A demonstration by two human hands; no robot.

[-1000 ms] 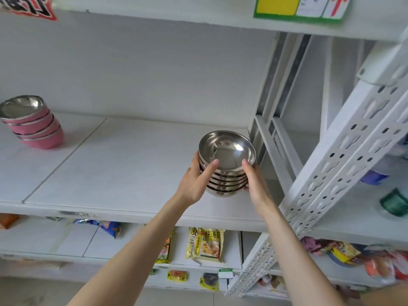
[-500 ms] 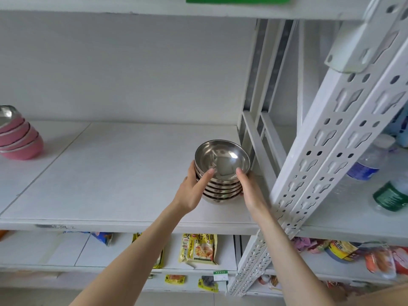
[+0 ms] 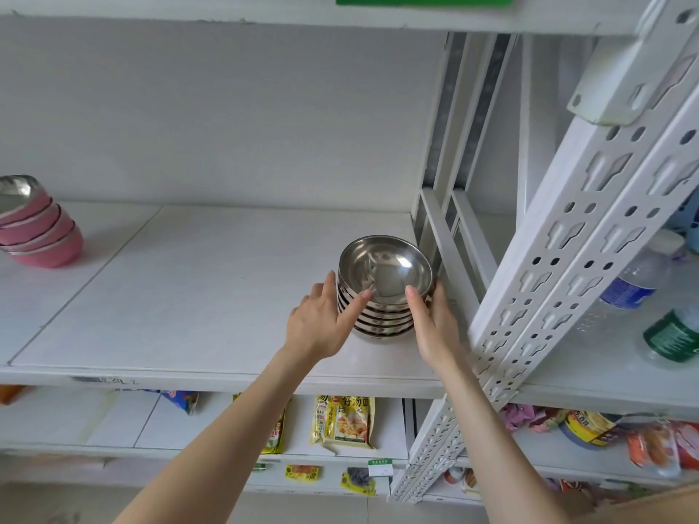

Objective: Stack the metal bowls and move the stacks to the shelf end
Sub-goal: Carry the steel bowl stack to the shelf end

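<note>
Your left hand [image 3: 316, 327] and right hand [image 3: 435, 323] flank the stack of shiny round steel bowls [image 3: 384, 289], fingers spread and touching its sides — stack resting on the white shelf [image 3: 196, 296] at its right end, beside the perforated white upright [image 3: 559, 259], pink-sided metal bowl stack [image 3: 38, 228] far left.

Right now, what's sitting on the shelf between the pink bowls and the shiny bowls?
Nothing. In the head view, the white shelf is bare between the pink bowls and the shiny bowls.

Glossy polished metal bowls [image 3: 384, 285] mirror the light at 3 o'clock on the matt white painted shelf [image 3: 212, 281]; pink bowls [image 3: 39, 236] at 9 o'clock look matt outside, shiny metal inside
</note>
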